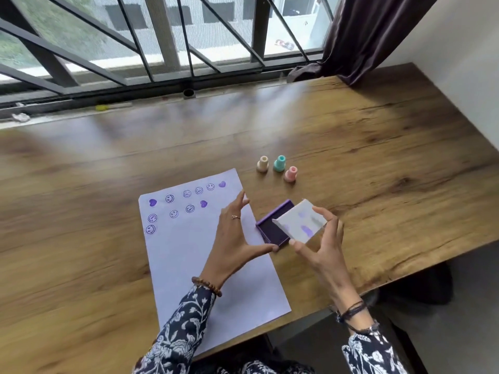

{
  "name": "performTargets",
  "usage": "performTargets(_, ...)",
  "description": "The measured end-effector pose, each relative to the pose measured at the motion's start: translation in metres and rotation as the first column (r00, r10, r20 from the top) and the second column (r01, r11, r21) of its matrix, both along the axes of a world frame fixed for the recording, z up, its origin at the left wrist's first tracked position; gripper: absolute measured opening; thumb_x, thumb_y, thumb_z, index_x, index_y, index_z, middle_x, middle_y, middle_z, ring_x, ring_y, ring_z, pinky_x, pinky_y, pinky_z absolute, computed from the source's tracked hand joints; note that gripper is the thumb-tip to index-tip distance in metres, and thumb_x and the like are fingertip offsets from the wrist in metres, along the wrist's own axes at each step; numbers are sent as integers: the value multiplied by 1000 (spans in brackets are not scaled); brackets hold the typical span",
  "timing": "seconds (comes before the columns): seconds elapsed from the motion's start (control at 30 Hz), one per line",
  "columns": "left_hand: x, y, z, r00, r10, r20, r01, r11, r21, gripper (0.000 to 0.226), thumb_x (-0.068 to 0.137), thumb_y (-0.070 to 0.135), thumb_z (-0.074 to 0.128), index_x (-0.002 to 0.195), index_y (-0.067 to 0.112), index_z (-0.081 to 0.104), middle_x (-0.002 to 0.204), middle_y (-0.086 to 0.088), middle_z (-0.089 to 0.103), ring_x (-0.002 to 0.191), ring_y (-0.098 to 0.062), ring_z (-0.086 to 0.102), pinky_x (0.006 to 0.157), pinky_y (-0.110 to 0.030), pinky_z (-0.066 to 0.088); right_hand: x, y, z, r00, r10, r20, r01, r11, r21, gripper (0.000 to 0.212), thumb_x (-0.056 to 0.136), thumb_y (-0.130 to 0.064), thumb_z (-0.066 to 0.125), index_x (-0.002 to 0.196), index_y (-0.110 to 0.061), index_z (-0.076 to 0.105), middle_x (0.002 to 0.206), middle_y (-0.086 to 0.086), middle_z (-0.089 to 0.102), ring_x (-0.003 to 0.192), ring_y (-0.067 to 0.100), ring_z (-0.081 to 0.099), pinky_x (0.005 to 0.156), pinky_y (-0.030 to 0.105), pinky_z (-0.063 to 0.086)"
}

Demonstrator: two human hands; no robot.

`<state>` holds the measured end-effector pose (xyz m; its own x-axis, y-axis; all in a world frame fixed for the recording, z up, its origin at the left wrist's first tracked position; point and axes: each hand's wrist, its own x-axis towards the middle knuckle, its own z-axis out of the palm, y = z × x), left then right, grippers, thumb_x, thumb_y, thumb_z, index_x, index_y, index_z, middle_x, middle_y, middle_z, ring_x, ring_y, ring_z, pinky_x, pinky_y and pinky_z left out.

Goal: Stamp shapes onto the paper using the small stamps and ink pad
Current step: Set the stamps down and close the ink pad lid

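A white sheet of paper lies on the wooden table, with several purple smileys and hearts stamped across its top. The purple ink pad sits uncovered just right of the paper. My right hand holds the pad's white lid, smudged with purple, tilted over the pad's right half. My left hand hovers over the paper's right edge, fingers spread, thumb tip touching the pad's near corner. Three small stamps stand upright beyond the pad: cream, teal and pink.
The table ends at a window sill with dark bars at the back. A dark curtain hangs at the back right corner, its hem resting on the table. The table's front edge runs diagonally under my forearms.
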<state>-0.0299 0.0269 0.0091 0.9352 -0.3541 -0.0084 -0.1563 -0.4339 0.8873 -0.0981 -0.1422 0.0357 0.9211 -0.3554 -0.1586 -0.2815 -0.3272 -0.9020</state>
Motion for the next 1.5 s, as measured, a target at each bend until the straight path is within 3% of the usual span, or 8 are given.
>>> performTargets(0.1,-5,-1,-10,998,-2,70,-2,998,59,122,51,54,82,139,39,-1,132,-1,47,117,6,30,110,-39,24,1,4,-22,999,19,36,-11,976,-218,82,57,-34,79,125,-28,35,129,2,32,118,9,27,102,40,34)
performTargets(0.17,-7,-5,-15,996,-2,90,-5,997,76,121,53,50,82,139,40,-3,129,-2,50,120,2,33,113,-43,16,5,5,-34,998,43,50,-24,944,-328,83,60,-27,82,128,-20,36,133,5,32,119,8,26,106,42,29)
performTargets(0.23,-8,-9,-18,995,16,103,-25,996,86,119,56,45,83,138,41,-3,124,1,54,125,-11,39,113,-39,7,8,5,-40,997,60,42,-40,930,-365,83,61,-30,82,129,-20,36,134,6,34,124,14,29,107,36,23)
performTargets(0.33,-9,-12,-21,991,43,127,-54,995,84,113,60,41,81,137,40,-2,120,2,57,125,-13,40,112,-34,1,9,5,-43,997,63,36,-45,923,-383,82,62,-36,80,129,-20,36,138,7,34,130,20,28,106,29,16)
performTargets(0.63,-11,-12,-25,987,57,151,-69,995,78,108,61,32,78,143,28,6,115,5,60,122,-13,44,112,-28,-6,11,11,-42,999,55,-2,-50,899,-434,80,66,-46,75,131,-20,36,145,5,33,136,21,24,114,50,15)
performTargets(0.83,-9,-11,-27,989,62,133,-71,995,64,106,60,32,76,144,22,12,110,9,60,120,-10,47,109,-15,-13,13,16,-42,999,36,-22,-42,909,-415,89,66,-46,74,139,-22,28,147,1,30,140,16,19,117,43,1)
performTargets(1.17,-10,-10,-24,986,55,156,-70,993,91,104,63,36,78,142,27,10,116,5,62,121,-11,46,114,-33,-2,16,15,-36,987,-10,-163,-57,915,-399,102,65,-46,74,144,-16,18,147,6,25,134,23,19,113,48,20)
performTargets(1.5,-10,-9,-24,981,27,193,-51,991,121,95,67,34,78,142,20,22,123,8,58,124,-10,43,114,-30,-5,19,12,-28,966,-27,-258,-124,825,-551,104,61,-61,70,143,-20,21,141,5,32,129,26,29,109,46,26)
